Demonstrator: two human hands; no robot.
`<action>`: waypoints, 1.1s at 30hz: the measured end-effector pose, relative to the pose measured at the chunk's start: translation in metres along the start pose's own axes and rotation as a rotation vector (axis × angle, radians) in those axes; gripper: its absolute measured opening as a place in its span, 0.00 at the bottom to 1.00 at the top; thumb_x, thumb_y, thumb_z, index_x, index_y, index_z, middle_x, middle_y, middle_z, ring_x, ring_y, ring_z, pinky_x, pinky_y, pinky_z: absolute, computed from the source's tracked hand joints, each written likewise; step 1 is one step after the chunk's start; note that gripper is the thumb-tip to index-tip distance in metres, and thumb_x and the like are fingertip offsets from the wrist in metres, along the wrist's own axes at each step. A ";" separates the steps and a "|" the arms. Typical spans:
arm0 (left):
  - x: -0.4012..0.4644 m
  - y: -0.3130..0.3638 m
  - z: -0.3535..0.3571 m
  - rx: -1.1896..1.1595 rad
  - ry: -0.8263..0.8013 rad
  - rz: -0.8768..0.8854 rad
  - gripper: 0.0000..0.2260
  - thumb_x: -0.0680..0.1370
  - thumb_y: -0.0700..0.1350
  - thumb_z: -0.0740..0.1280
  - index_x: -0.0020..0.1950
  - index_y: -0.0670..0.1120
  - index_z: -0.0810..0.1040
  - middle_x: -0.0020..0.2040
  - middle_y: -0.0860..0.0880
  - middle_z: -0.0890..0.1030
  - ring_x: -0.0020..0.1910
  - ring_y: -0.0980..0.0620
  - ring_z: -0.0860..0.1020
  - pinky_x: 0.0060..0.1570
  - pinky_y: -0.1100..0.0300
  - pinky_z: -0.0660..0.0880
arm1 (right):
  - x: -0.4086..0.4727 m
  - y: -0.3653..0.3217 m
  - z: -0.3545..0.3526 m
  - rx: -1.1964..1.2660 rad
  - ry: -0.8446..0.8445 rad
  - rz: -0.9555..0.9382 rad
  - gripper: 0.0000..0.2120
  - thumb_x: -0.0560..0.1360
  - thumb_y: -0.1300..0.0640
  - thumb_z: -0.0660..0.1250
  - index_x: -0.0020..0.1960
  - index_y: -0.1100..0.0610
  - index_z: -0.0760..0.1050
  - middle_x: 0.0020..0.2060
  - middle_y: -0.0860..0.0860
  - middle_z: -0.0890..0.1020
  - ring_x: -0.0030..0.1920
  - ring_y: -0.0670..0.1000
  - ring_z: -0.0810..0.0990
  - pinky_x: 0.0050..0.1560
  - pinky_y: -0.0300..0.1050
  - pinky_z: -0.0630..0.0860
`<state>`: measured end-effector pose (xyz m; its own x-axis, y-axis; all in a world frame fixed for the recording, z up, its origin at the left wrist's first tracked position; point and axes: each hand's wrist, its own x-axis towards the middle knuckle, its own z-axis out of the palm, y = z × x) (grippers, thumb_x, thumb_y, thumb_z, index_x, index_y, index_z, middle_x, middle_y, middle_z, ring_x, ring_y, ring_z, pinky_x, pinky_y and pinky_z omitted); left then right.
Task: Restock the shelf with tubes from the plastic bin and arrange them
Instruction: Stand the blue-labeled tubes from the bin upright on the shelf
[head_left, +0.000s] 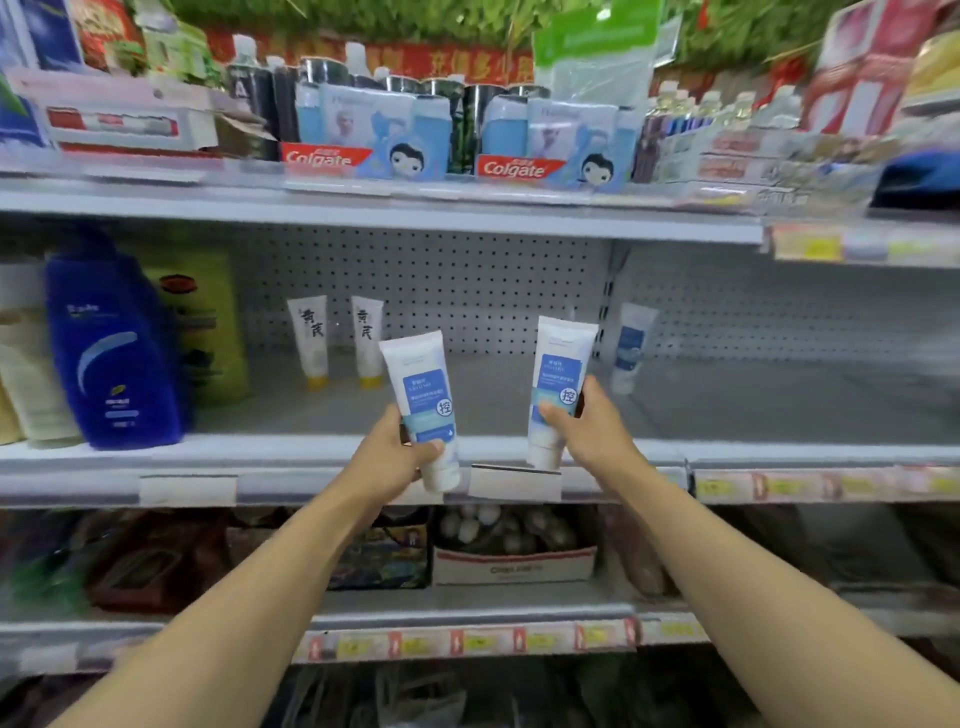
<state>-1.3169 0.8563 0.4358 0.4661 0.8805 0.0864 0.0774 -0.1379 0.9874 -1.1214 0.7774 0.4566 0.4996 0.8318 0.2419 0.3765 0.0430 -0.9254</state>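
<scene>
My left hand (395, 454) grips a white tube with a blue label (422, 395), cap down, tilted slightly left, in front of the middle shelf (311, 449). A matching white and blue tube (558, 384) is held cap down in my right hand (592, 428), just above the shelf's front edge. One more tube of the same kind (629, 348) stands on its cap far back on the shelf at the right. Two white tubes with yellow caps (310, 340) (368, 340) stand side by side at the back left. The plastic bin is out of view.
A big blue bottle (111, 353) and a green pack (208, 327) stand at the shelf's left end. Toothpaste boxes (363, 135) line the upper shelf. Below, a cardboard box (511, 551) and dark packs fill the lower shelf. Price tags run along the shelf rails.
</scene>
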 end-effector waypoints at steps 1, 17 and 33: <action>0.005 0.002 0.010 -0.002 -0.014 0.010 0.18 0.77 0.35 0.64 0.64 0.48 0.67 0.56 0.49 0.77 0.52 0.51 0.77 0.46 0.59 0.75 | 0.003 0.004 -0.010 -0.006 0.023 0.004 0.11 0.77 0.61 0.64 0.58 0.57 0.68 0.51 0.50 0.77 0.44 0.41 0.76 0.40 0.33 0.71; 0.135 0.001 0.122 0.130 -0.019 0.089 0.20 0.73 0.33 0.68 0.58 0.50 0.69 0.54 0.46 0.79 0.53 0.48 0.78 0.55 0.54 0.74 | 0.135 0.073 -0.096 -0.053 0.265 0.148 0.17 0.75 0.65 0.66 0.62 0.63 0.68 0.57 0.60 0.78 0.51 0.57 0.77 0.41 0.41 0.68; 0.230 -0.030 0.175 0.330 -0.007 0.173 0.18 0.69 0.43 0.71 0.57 0.49 0.73 0.52 0.50 0.81 0.52 0.50 0.79 0.53 0.55 0.75 | 0.206 0.112 -0.085 -0.207 0.216 -0.042 0.18 0.77 0.62 0.63 0.66 0.60 0.66 0.59 0.58 0.78 0.56 0.58 0.78 0.49 0.42 0.71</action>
<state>-1.0575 0.9834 0.4027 0.5033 0.8283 0.2461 0.2766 -0.4243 0.8623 -0.9103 0.9065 0.4272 0.6266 0.6935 0.3556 0.5400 -0.0573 -0.8397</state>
